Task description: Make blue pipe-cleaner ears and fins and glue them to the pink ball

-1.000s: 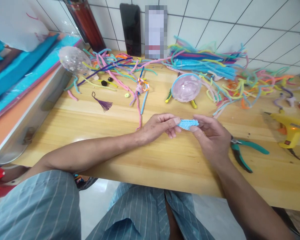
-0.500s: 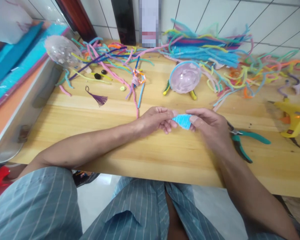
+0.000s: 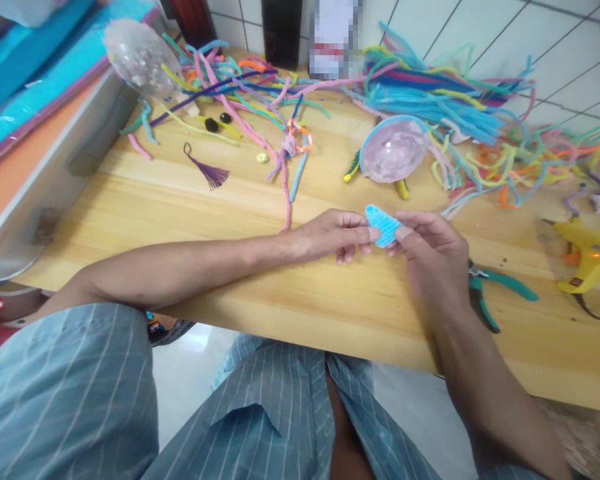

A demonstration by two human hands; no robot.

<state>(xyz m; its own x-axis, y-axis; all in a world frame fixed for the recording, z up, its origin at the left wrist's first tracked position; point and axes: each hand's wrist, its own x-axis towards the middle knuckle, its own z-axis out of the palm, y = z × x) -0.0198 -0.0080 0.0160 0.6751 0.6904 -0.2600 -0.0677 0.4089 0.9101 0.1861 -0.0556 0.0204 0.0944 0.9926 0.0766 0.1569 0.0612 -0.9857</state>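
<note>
A small flat piece of coiled light-blue pipe cleaner [image 3: 383,224] is held just above the wooden table [image 3: 300,293], near its middle. My left hand [image 3: 333,235] pinches its left edge with thumb and fingertips. My right hand [image 3: 433,252] pinches its right edge, the other fingers curled. Both forearms rest over the table's front edge.
Behind the hands sits a pink translucent dome [image 3: 394,149] ringed in blue. Loose coloured pipe cleaners [image 3: 430,100] spread across the back. Teal-handled pliers [image 3: 495,293] lie right of my right hand, a yellow glue gun [image 3: 587,257] farther right. A purple tassel [image 3: 211,173] and a clear ball [image 3: 137,57] lie at left.
The blue piece has been turned in my fingers, from lying sideways to standing more upright with its flat face showing. The camera view has shifted slightly; the hands stay close together.
</note>
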